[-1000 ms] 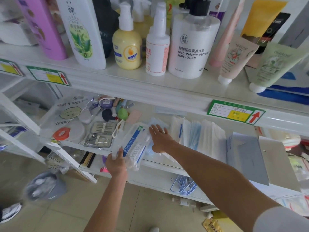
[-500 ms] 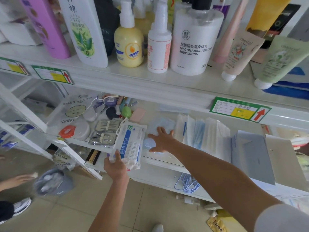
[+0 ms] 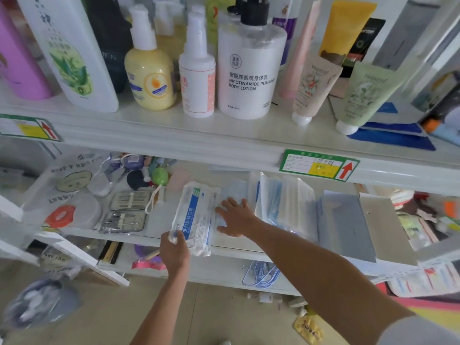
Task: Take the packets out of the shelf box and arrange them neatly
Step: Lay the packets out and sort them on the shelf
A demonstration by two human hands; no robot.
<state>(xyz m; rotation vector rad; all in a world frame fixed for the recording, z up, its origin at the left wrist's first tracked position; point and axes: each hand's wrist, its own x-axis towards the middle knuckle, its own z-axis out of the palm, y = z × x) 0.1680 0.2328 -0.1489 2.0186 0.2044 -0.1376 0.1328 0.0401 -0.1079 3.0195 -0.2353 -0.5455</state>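
Since a second ago the white-and-blue packet (image 3: 196, 212) has swung out of its slant and sits straighter, and the right hand (image 3: 235, 219) has drawn slightly back toward the front of the shelf (image 3: 236, 250). The packet lies lengthwise on the middle shelf, its near end hanging over the front lip. The left hand (image 3: 174, 252) grips it there by the lower left corner, fingers curled round the edge, wrist straight and forearm reaching up from below. The right hand is just beside the packet's right edge, palm down, fingers spread and straight, pressing flat on a pale blue packet (image 3: 234, 190) that lies on the shelf; it is not grasping anything, and its arm stretches in long from the lower right. Right of that hand a row of packets (image 3: 281, 202) stands on edge, leaning against a grey-blue box (image 3: 346, 225). Left of the held packet lie two manicure kits (image 3: 124, 220). On the shelf above stands a white body lotion bottle (image 3: 249, 70) among other bottles and tubes.
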